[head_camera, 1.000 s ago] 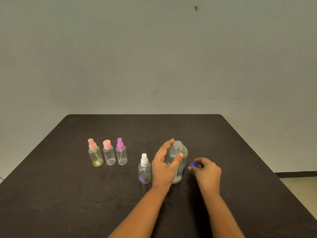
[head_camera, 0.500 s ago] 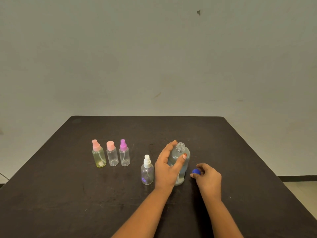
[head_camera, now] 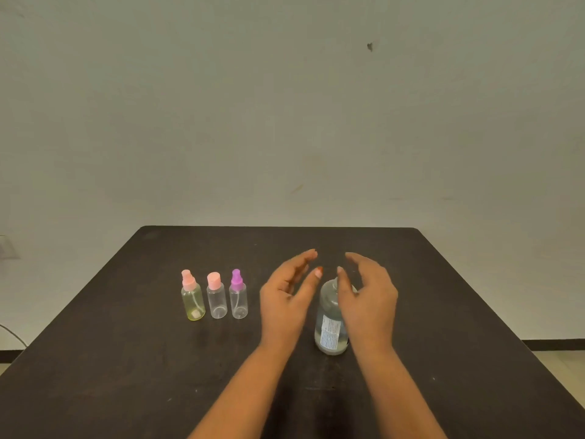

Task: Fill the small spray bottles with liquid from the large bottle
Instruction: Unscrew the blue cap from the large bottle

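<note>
1. Clear plastic with a pale liquid inside: the large bottle (head_camera: 329, 327) stands upright on the dark table (head_camera: 120, 369), its long axis vertical, just right of the table's middle.
2. It sits between the two hands, just right of the left hand (head_camera: 286, 305) and partly behind the right hand (head_camera: 368, 307). The right hand is the closer one, though I cannot tell whether it touches the bottle.
3. Both hands are spread wide, fingers loosely straight and pointing far, holding nothing.
4. A white printed label faces near. The right thumb hides the mouth, so I cannot tell if it is capped.
5. Well to the left three small bottles stand in a row: the yellowish bottle (head_camera: 193, 304), the pink-capped clear bottle (head_camera: 217, 304) and the purple-topped bottle (head_camera: 239, 302). All have tops on, so they likely need opening before any pour.
</note>
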### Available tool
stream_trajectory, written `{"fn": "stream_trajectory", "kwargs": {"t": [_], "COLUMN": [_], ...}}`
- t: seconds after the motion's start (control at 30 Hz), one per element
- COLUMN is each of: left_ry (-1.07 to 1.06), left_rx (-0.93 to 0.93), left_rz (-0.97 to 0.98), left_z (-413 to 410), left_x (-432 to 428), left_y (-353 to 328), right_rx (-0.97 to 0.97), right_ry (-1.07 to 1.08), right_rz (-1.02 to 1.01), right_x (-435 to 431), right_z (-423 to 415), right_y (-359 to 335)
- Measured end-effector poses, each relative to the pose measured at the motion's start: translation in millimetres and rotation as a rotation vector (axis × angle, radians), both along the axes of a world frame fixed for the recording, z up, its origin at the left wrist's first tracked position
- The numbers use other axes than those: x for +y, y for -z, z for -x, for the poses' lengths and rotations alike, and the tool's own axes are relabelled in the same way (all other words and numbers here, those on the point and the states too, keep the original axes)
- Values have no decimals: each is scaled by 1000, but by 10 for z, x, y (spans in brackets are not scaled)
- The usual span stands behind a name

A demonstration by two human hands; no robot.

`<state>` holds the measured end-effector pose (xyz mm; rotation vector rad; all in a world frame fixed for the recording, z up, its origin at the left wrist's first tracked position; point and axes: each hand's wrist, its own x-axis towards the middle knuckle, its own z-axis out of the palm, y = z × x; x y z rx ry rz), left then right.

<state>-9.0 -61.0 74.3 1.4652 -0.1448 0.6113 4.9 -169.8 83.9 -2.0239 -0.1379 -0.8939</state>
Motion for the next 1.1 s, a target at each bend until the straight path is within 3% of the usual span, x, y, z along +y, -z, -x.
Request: {"fn": "stream_trajectory", "kwargs": {"t": [0.23,0.6,0.83,1.1], "left_ry": [-47,206,161,170], "left_rx": [87,273,331,409], "left_rz": [-24,-17,-181,-161], "left_z": [32,122,87,13], "left_x": [478,660,637,673], "left_y": [215,864,929,905], "right_rx": [29,442,406,396], "right_ry": [-109,-331,-302,-286], "right_rz": [37,92,139,120], "right_x": [411,590,641,652], "right_z": [126,189,177,159], "right_y": [179,585,680,668]}}
